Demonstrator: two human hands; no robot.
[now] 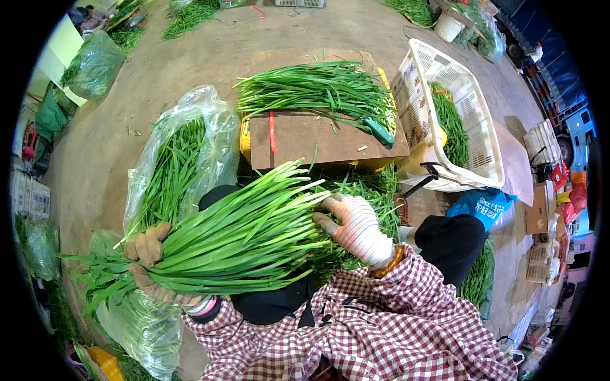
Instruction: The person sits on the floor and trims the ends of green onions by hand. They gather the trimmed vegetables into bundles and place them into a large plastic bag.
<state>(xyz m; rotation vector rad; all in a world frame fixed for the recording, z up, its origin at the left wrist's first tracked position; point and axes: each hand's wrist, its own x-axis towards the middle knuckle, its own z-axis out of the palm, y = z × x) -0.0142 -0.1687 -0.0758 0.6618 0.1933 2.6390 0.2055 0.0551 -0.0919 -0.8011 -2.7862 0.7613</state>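
My left hand (pixel 148 244), in a tan-coated work glove, is closed around the leafy end of a large bunch of garlic chives (pixel 248 233). The bunch lies across my lap, its pale stem ends fanned out to the right. At those ends is my right hand (pixel 360 228), in a striped glove, thumb and fingers touching or almost touching the stems; whether they pinch any is unclear. Beyond, a brown board (pixel 314 143) carries a pile of chives (pixel 314 90), a red strip (pixel 272 131) and a green-handled knife (pixel 380 132), its blade hidden.
Left of the board stands a clear plastic bag (pixel 217 138) of chives. A white plastic crate (pixel 481 143) on the right holds a banded bundle (pixel 448 124). Loose greens (pixel 376 190) lie below the board. A blue bag (pixel 481 207) sits by my knee (pixel 450 243).
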